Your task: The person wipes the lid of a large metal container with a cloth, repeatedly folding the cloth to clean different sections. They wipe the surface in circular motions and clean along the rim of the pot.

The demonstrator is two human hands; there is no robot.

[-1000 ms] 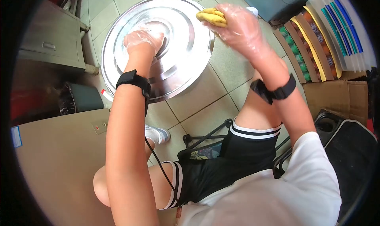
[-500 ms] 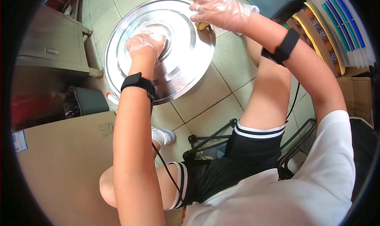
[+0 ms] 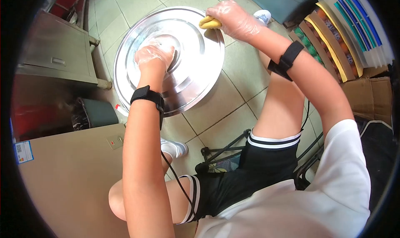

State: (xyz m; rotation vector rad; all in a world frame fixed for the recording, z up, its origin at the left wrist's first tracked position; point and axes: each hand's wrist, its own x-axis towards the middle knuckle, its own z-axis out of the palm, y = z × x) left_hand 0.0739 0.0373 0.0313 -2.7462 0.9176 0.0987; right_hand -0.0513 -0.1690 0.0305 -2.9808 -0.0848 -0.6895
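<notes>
A large round shiny metal lid [image 3: 196,67] lies in front of me. My left hand [image 3: 154,54], in a clear plastic glove, is closed at the lid's centre; what it grips, probably at the middle, is hidden beneath it. My right hand [image 3: 235,19], also in a clear glove, has its fingers closed on a folded yellow cloth [image 3: 210,23] at the lid's upper right rim. The cloth sits at the edge, with its dark reflection in the metal below.
Grey cabinets [image 3: 58,50] stand at the left, above a dark bin [image 3: 98,113]. A grey-blue tub [image 3: 283,2], plastic trays [image 3: 358,21] and a cardboard box [image 3: 368,98] are at the right. A folding stool frame [image 3: 225,150] is between my legs.
My right hand has moved down and left onto the rim, and more of the yellow cloth shows. The lid appears slightly lower in view, while my left hand stays at its centre.
</notes>
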